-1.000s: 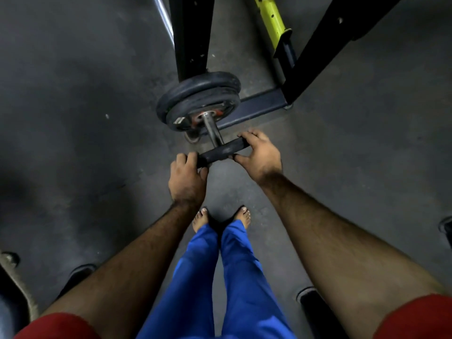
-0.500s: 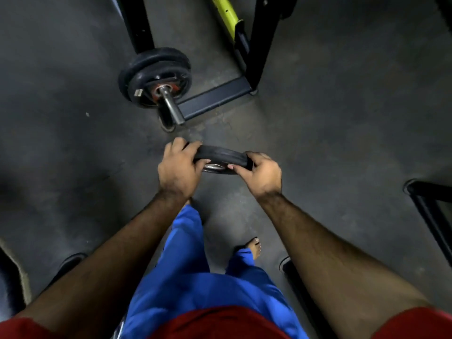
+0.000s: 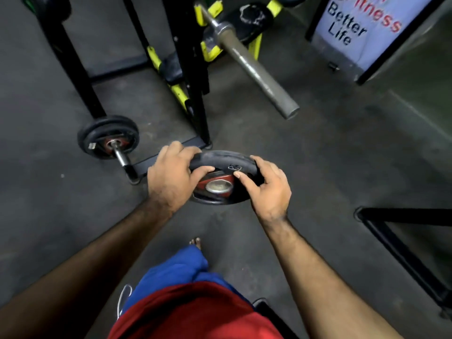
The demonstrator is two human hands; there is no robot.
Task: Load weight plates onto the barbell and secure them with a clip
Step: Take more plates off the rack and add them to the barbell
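Note:
A small black weight plate with a red face and a metal hub hangs in front of me, tilted nearly flat. My left hand grips its left rim and my right hand grips its right rim. Up and to the right, the bare grey barbell sleeve sticks out from the yellow and black rack, its end pointing toward me. No clip is in sight.
Two black plates sit on a low storage peg at the rack's foot, left of my hands. A black floor frame lies at the right. A sign board stands at the top right. My bare foot is below the plate.
The plate has come off the low peg and risen in both hands. My view has swung up and right, so the barbell sleeve and the sign have come into sight.

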